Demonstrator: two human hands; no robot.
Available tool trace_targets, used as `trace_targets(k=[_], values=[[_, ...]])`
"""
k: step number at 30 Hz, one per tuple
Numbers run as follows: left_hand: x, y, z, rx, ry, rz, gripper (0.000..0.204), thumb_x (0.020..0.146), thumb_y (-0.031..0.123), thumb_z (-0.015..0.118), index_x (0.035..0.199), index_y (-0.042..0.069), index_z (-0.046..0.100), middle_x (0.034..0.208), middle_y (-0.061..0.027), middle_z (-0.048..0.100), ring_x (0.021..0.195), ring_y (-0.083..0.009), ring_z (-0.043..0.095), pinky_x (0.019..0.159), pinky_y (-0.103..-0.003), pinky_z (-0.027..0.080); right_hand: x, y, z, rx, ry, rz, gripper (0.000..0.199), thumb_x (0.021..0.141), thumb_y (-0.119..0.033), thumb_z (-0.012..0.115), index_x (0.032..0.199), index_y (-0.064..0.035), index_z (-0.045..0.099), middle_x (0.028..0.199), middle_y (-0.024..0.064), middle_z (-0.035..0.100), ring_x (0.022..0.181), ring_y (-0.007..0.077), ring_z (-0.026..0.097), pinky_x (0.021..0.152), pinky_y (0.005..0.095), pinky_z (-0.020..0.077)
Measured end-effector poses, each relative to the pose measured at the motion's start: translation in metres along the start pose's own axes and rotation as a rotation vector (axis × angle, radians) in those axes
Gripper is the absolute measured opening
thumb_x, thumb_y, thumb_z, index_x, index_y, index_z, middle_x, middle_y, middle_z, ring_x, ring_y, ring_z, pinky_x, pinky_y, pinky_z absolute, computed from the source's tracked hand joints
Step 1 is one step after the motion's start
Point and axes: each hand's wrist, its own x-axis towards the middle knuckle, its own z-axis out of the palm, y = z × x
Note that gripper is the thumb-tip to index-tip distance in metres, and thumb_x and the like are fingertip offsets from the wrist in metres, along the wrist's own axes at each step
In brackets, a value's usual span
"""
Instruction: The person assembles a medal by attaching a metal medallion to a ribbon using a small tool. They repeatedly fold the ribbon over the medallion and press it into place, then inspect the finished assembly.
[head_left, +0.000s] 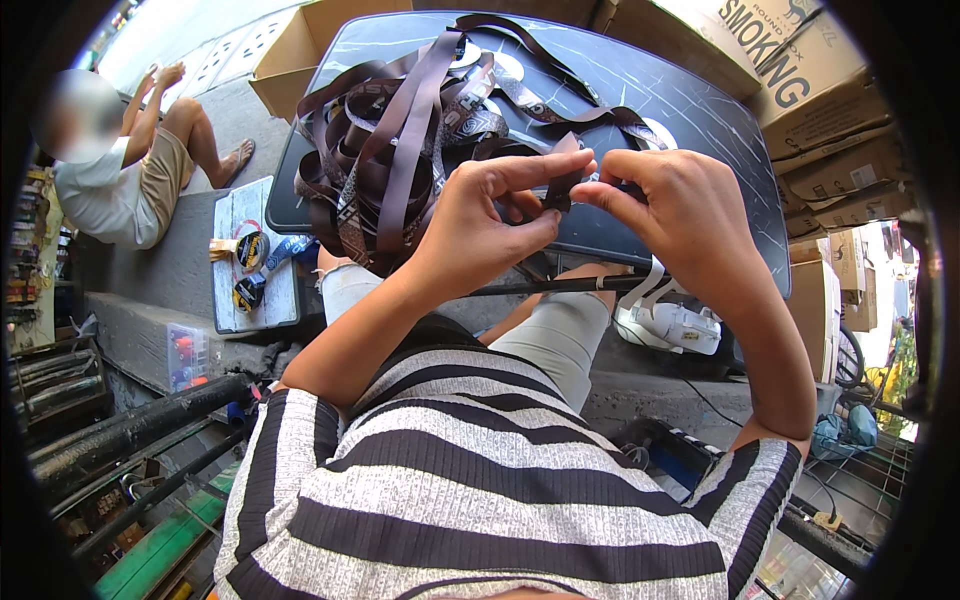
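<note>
Over the near edge of a black marble-patterned table, my left hand pinches a dark brown ribbon strap between thumb and fingers. Just right of it, my right hand is closed, thumb tip against curled fingers and close to the strap. What those right fingers hold, if anything, is too small to make out. A tangled heap of brown lanyard straps, some with pale printing, covers the table's left part. One printed strap trails to the right, near a white disc.
Cardboard boxes stack up at the far right. On the left, a small white table carries rolls of tape or ribbon, and a seated person sits beyond. A white machine lies below the table's right edge.
</note>
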Motion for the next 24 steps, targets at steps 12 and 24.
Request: trace_targets(k=[12,24], values=[[0.002,-0.003,-0.002,0.003,-0.012,0.002,0.054,0.084,-0.009,0.065,0.136,0.004,0.062,0.136,-0.0089,0.065,0.099,-0.0026,0.065,0.08,-0.019,0.052,0.0,0.007,0.006,0.115,0.009,0.008,0.038,0.091,-0.044,0.069,0.088,-0.0058,0.071,0.067,0.0128,0.062,0.063,0.03,0.061,0.06,0.0385,0.0442],[0.003,-0.001,-0.005,-0.021,-0.042,-0.02,0.057,0.082,-0.009,0.066,0.137,0.005,0.062,0.133,-0.0084,0.067,0.1,-0.0024,0.065,0.077,-0.018,0.05,-0.005,0.021,0.021,0.446,-0.082,0.134,0.041,0.095,-0.049,0.063,0.104,-0.0117,0.078,0.076,0.0099,0.072,0.066,0.025,0.068,0.058,0.0355,0.0474]])
